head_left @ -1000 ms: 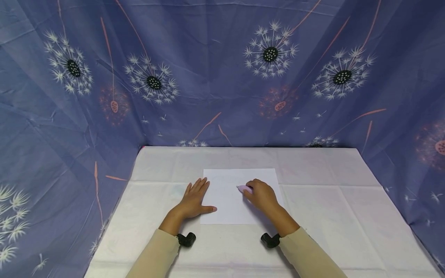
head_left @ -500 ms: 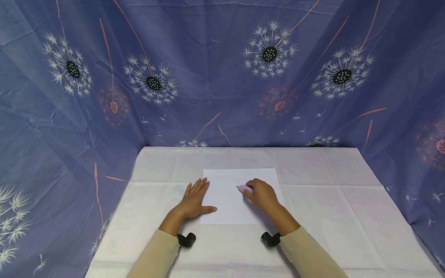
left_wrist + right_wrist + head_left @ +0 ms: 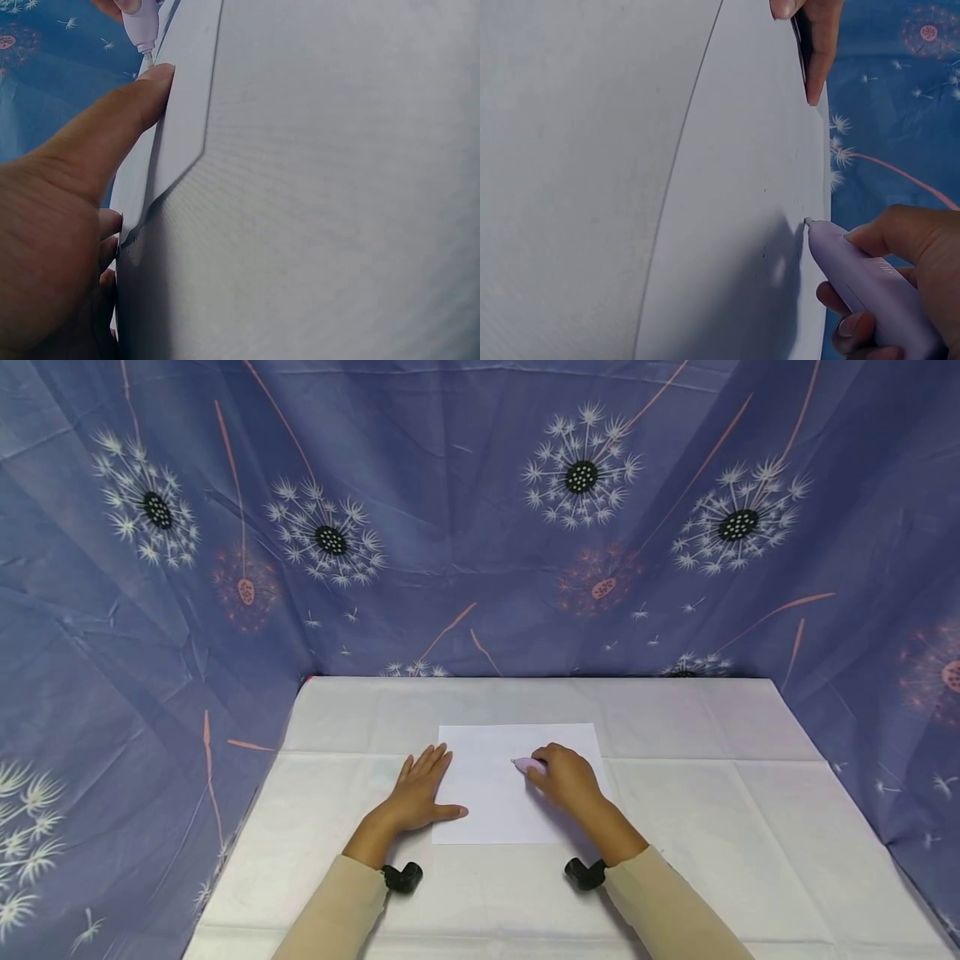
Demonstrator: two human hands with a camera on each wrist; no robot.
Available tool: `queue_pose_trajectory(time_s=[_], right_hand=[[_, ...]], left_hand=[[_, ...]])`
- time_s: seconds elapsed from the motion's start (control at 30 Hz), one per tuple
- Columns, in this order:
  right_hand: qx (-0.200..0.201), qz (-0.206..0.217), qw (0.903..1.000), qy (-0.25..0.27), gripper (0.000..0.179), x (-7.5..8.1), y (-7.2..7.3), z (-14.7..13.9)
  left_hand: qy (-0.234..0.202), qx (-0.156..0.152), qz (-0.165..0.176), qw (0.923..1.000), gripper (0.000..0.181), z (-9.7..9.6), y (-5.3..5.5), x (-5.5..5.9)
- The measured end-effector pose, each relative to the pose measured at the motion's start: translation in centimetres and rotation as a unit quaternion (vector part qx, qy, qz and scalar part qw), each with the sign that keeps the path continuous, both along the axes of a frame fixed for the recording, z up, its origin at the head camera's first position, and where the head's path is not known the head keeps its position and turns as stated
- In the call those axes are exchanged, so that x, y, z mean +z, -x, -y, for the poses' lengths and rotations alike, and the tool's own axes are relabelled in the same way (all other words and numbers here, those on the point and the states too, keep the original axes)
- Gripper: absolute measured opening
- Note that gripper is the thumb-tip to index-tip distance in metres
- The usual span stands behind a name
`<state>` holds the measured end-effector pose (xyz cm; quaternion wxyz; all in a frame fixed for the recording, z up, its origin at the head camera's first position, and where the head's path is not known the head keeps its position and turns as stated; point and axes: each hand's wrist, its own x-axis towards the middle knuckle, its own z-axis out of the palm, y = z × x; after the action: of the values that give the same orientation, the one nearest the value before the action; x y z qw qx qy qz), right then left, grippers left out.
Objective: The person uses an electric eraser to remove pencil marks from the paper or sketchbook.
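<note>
Pen (image 3: 874, 292) gripped by curled fingers of right hand (image 3: 566, 779); paper (image 3: 487, 793) touched by left hand (image 3: 415, 793), fingers straight. Faint specks (image 3: 764, 190) seen near right fingertips; progress judged slight, remainder undetermined.

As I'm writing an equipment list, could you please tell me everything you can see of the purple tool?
The purple tool looks smooth and plastic, its thick, rounded body tapering to a thin, greyish tip. Small pale marks show on its side. The right hand grips it, thumb and fingers round the body. It slants over the paper, tip toward the person's left; whether the tip touches the paper is hard to tell. Its back end is out of sight.
</note>
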<state>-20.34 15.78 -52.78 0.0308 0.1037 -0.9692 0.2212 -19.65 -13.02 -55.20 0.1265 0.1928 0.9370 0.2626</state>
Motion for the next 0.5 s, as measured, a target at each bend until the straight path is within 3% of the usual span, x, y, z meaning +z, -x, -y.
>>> queue_pose_trajectory(time_s=[0.5], right_hand=[[0.004, 0.006, 1.0, 0.003, 0.021, 0.2, 0.08, 0.19]], left_hand=[[0.004, -0.004, 0.001, 1.0, 0.107, 0.12, 0.0, -0.17]])
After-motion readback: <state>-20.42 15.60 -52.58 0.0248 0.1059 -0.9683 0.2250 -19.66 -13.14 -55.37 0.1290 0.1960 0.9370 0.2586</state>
